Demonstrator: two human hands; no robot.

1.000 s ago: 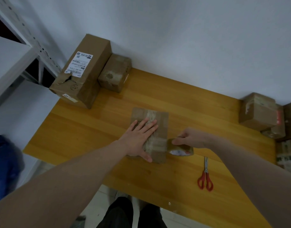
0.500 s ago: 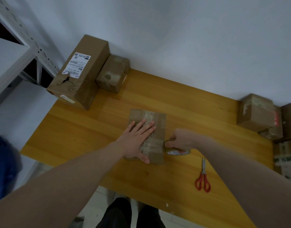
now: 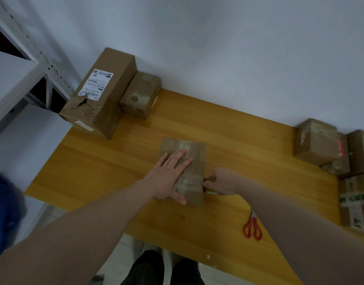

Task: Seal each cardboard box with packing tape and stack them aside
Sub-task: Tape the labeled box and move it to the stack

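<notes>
Item, far left: shelf frame (image 3: pixel 22 83), grey metal, beside the desk (image 3: pixel 98 173).

Item, back left corner: long box (image 3: pixel 103 93) with a printed label and a torn end; a small box (image 3: pixel 141 95) just beside it, against the wall. Likely the finished pile.

Item, desk centre: the box (image 3: pixel 194 150) being sealed, lying flat, clear tape along its top and a band across the near part.

Item: left hand (image 3: pixel 169 177), fingers straight and spread, pressing flat on the box top. Advice: keep the weight here so the box does not slide while the tape is drawn.

Item: right hand (image 3: pixel 223 182), fingers curled round the tape roll (image 3: pixel 211 191), hard against the box's right edge. Advice: pull the tape taut and low down the side, then smooth it before cutting.

Item, right of centre: scissors (image 3: pixel 252 227), red-handled, lying free, within reach for the cut.

Item, far right: further boxes (image 3: pixel 317 140), grouped at the desk's end.
</notes>
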